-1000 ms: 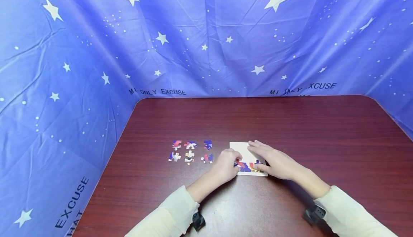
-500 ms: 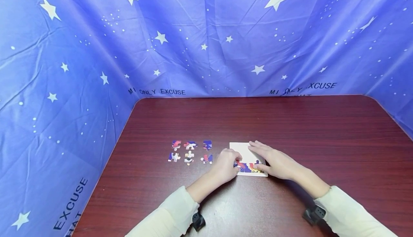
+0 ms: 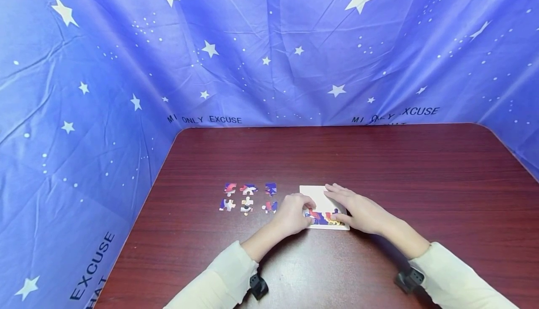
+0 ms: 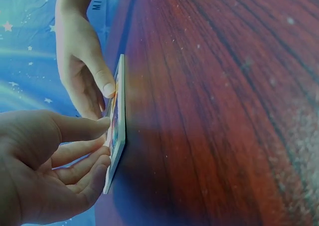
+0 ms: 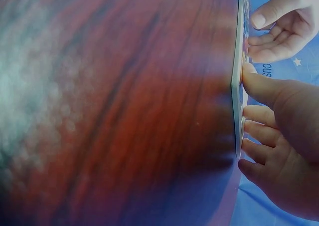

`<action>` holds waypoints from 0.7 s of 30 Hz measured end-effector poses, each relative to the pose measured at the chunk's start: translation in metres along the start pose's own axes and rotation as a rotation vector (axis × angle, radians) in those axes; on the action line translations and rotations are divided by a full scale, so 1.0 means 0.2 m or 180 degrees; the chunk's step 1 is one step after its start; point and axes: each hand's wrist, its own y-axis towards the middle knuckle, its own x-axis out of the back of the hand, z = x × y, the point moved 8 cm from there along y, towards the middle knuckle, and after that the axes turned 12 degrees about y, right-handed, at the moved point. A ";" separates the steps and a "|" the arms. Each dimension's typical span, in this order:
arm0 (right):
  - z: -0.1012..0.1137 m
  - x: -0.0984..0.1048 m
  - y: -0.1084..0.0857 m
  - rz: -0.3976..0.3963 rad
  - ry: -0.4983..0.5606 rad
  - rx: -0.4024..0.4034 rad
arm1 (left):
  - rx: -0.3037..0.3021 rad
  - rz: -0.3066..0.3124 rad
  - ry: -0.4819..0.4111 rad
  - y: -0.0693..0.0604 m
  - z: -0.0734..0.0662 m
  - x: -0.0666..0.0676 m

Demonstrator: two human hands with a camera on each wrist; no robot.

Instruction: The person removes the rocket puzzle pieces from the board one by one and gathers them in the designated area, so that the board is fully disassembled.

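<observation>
A shallow white puzzle tray (image 3: 313, 194) lies on the table with a row of colourful jigsaw pieces (image 3: 322, 218) fitted along its near side. The left hand (image 3: 292, 214) is over the tray's left side; its thumb and bent fingertips are apart and touch the pieces and tray, seen in the left wrist view. Nothing shows pinched between them. From the other side the right hand (image 3: 363, 211) rests on the tray's right edge with extended fingers, its thumb on the fitted row. Part of the tray is hidden under both hands.
Several loose jigsaw pieces lie in two rows left of the tray, among them a red-and-white piece (image 3: 230, 188) and a blue-and-red piece (image 3: 270, 207). The dark red wooden table (image 3: 328, 154) is bordered by a blue star-printed curtain (image 3: 269, 80).
The left hand has drawn back slightly to the left, showing more of the leftmost fitted piece. The right hand and the tray have stayed put.
</observation>
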 end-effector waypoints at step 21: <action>0.00 0.00 -0.01 -0.0062 0.0052 0.0061 | 0.0419 0.0164 -0.1223 0.00 0.09 -0.04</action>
